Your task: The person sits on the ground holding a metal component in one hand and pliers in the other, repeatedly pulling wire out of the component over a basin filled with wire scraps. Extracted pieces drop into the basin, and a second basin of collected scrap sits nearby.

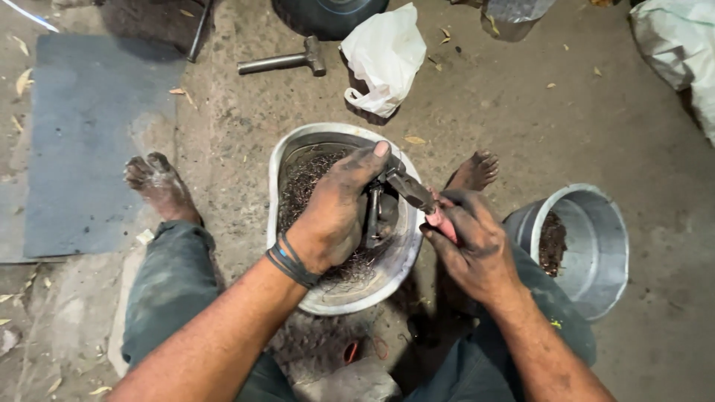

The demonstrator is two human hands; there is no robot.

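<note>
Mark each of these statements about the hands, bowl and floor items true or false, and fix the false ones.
1. The right hand grips pliers. True.
2. The left hand rests on the floor. False: it is over the bowl, holding a dark metal part.
3. The bowl holds water. False: it holds dark metal scrap.
4. A hammer lies on the floor beyond the bowl. True.
5. The bucket is upside down. False: it is tilted, its opening showing.
</note>
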